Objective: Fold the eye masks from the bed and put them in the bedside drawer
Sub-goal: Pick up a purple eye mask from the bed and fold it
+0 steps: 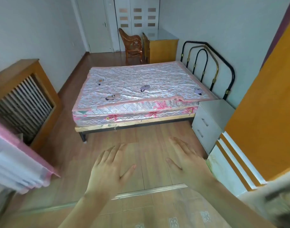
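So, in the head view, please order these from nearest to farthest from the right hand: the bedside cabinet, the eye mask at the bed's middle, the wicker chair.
From the right hand:
1. Bedside cabinet, just ahead to the right, beside the bed.
2. Middle eye mask, on the bed cover, farther ahead.
3. Wicker chair, beyond the bed, near the far doors.

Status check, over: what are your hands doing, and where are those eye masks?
Left hand and right hand open, empty. Four eye masks unfolded, spread on bed. Bedside cabinet drawers closed. Bare floor between, nothing blocking.
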